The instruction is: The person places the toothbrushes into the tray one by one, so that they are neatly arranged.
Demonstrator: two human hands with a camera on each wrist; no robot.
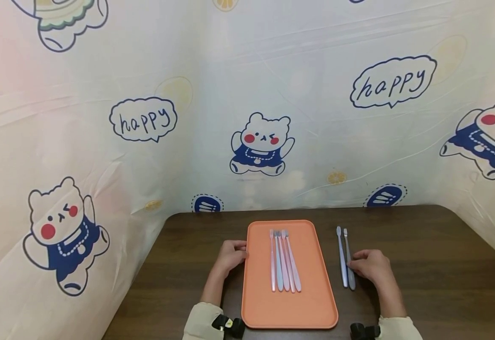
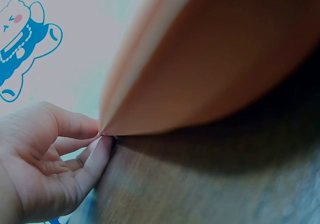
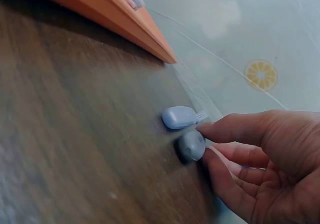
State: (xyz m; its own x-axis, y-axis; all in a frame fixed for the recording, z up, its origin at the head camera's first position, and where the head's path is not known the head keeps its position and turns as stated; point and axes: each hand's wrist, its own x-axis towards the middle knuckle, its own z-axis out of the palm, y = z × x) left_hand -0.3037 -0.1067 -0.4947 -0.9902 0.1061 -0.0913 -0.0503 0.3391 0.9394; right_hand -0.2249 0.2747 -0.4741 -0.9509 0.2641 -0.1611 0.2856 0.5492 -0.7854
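Note:
An orange tray lies on the table, carrying a row of several toothbrushes in pink and pale blue, heads pointing away. My left hand pinches the tray's left rim between thumb and fingers, as the left wrist view shows close up. To the right of the tray lie two more toothbrushes side by side: a pale blue toothbrush and a grey toothbrush. My right hand pinches the grey toothbrush at its handle, the thumb and fingertips on either side. The pale blue one sits just left of those fingertips.
The dark wooden table spreads out on both sides of the tray. A pale curtain printed with bears and "happy" bubbles hangs along the back and sides. A black wrist strap sits over the left sleeve's cuff.

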